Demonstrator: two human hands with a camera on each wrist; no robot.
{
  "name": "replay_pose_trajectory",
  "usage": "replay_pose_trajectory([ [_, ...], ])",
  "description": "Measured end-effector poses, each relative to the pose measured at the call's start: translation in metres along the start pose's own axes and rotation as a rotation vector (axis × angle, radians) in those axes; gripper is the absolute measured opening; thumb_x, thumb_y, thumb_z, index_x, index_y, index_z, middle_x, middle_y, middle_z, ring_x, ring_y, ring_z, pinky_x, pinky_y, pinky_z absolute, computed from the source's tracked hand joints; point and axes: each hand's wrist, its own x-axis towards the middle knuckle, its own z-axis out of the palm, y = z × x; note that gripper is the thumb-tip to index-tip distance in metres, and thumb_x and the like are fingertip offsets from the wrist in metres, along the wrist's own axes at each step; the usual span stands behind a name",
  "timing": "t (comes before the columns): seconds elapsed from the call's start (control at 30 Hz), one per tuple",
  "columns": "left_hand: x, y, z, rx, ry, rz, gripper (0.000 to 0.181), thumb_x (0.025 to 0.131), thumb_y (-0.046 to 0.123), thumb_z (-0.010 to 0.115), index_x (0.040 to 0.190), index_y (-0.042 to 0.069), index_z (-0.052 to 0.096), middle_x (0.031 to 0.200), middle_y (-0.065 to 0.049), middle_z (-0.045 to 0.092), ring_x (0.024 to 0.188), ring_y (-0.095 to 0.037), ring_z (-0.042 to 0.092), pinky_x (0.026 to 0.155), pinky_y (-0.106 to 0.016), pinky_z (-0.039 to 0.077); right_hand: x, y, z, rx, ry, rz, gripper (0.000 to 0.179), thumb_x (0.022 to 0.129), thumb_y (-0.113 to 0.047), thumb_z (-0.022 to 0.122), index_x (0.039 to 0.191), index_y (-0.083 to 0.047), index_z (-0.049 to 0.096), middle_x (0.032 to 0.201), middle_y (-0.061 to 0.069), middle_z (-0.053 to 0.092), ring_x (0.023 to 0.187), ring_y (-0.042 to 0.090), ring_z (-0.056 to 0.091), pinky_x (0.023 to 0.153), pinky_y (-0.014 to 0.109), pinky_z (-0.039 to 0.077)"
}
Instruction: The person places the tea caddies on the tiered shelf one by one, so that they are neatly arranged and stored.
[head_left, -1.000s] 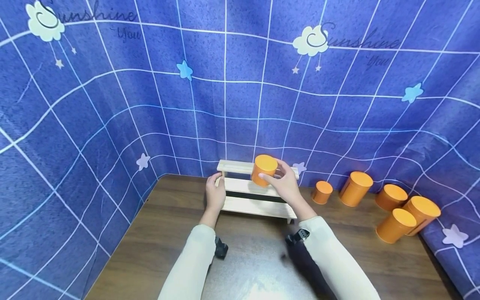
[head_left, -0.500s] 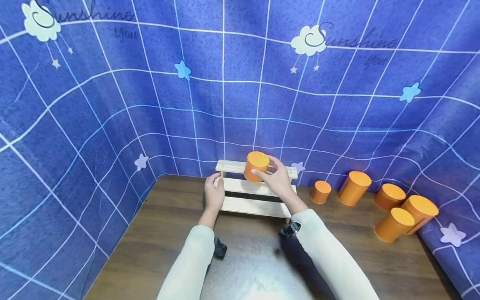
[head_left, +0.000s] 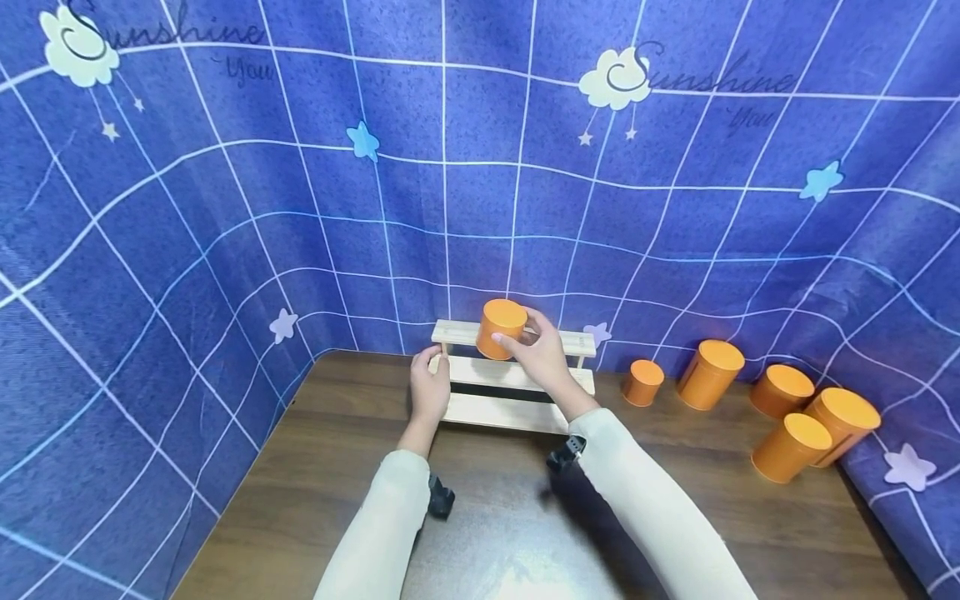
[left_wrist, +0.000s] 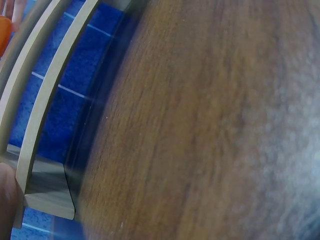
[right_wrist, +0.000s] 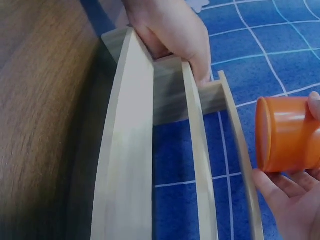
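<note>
My right hand (head_left: pixel 546 358) holds an orange cylindrical canister (head_left: pixel 495 336) between thumb and fingers, at the height of the top board of a three-tier wooden shelf (head_left: pixel 506 412). The right wrist view has the canister (right_wrist: pixel 282 135) apart from the top board, with my right hand's fingers (right_wrist: pixel 280 195) beneath it. At the shelf's left end, my left hand (head_left: pixel 431 393) grips the side panel. Seen from the right wrist, the left hand (right_wrist: pixel 177 30) curls over that panel; only a sliver of its finger (left_wrist: pixel 7 192) enters the left wrist view.
Several orange canisters of different sizes stand on the right of the brown wooden table (head_left: pixel 330 467), among them a small one (head_left: pixel 642 383) nearest the shelf and a tall one (head_left: pixel 710 375). A blue patterned cloth (head_left: pixel 480 208) hangs behind and beside the table.
My right hand has carried the canister leftward and slightly upward along the shelf's top board. My left hand has stayed on the shelf's left end.
</note>
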Motion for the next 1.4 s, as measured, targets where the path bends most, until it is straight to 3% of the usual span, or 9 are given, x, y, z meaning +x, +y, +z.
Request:
replay_pose_trajectory([
  [0.23, 0.002, -0.003, 0.001, 0.017, 0.007, 0.001, 0.028, 0.104, 0.008, 0.061, 0.128, -0.004, 0.068, 0.132, -0.025, 0.063, 0.134, -0.040, 0.057, 0.122, -0.051, 0.040, 0.003, 0.000, 0.010, -0.074, 0.010, -0.042, 0.073, 0.088, -0.026, 0.087, 0.150, -0.009, 0.052, 0.140, 0.018, 0.067, 0.120, 0.037, 0.072, 0.101, 0.046, 0.061],
  [0.47, 0.000, -0.004, 0.000, 0.037, 0.005, -0.018, 0.029, 0.105, 0.010, 0.061, 0.130, -0.002, 0.068, 0.134, -0.023, 0.063, 0.136, -0.038, 0.057, 0.123, -0.050, 0.040, 0.009, 0.001, 0.023, -0.082, -0.029, -0.080, 0.071, 0.090, -0.026, 0.086, 0.149, -0.007, 0.052, 0.134, 0.017, 0.069, 0.119, 0.034, 0.072, 0.105, 0.044, 0.059],
  [0.63, -0.001, -0.005, -0.001, 0.039, 0.009, -0.016, 0.028, 0.105, 0.011, 0.061, 0.130, -0.001, 0.069, 0.133, -0.023, 0.063, 0.135, -0.037, 0.058, 0.122, -0.050, 0.040, 0.012, 0.005, 0.030, -0.063, -0.069, -0.090, 0.075, 0.092, -0.026, 0.084, 0.154, -0.005, 0.047, 0.139, 0.019, 0.065, 0.126, 0.035, 0.070, 0.108, 0.042, 0.058],
  [0.97, 0.000, -0.005, -0.001, 0.036, 0.010, -0.007, 0.029, 0.105, 0.011, 0.062, 0.129, -0.001, 0.069, 0.133, -0.022, 0.064, 0.134, -0.037, 0.058, 0.121, -0.050, 0.041, 0.024, 0.014, 0.041, -0.054, -0.064, -0.101, 0.078, 0.094, -0.031, 0.082, 0.157, -0.008, 0.042, 0.150, 0.016, 0.059, 0.134, 0.033, 0.065, 0.109, 0.038, 0.057],
  [1.23, 0.001, -0.004, 0.000, 0.031, 0.006, -0.007, 0.029, 0.104, 0.012, 0.063, 0.130, 0.000, 0.069, 0.133, -0.021, 0.064, 0.135, -0.036, 0.058, 0.121, -0.050, 0.042, 0.028, 0.015, 0.045, -0.155, -0.077, -0.110, 0.080, 0.093, -0.040, 0.081, 0.156, -0.008, 0.044, 0.147, 0.016, 0.063, 0.134, 0.030, 0.065, 0.112, 0.042, 0.055],
  [1.4, 0.001, -0.004, 0.000, 0.036, 0.008, -0.011, 0.029, 0.104, 0.013, 0.063, 0.130, 0.002, 0.070, 0.132, -0.020, 0.065, 0.135, -0.035, 0.059, 0.120, -0.050, 0.042, 0.027, 0.014, 0.046, -0.195, -0.069, -0.081, 0.081, 0.091, -0.038, 0.084, 0.155, -0.007, 0.045, 0.148, 0.018, 0.063, 0.136, 0.031, 0.064, 0.113, 0.043, 0.054],
])
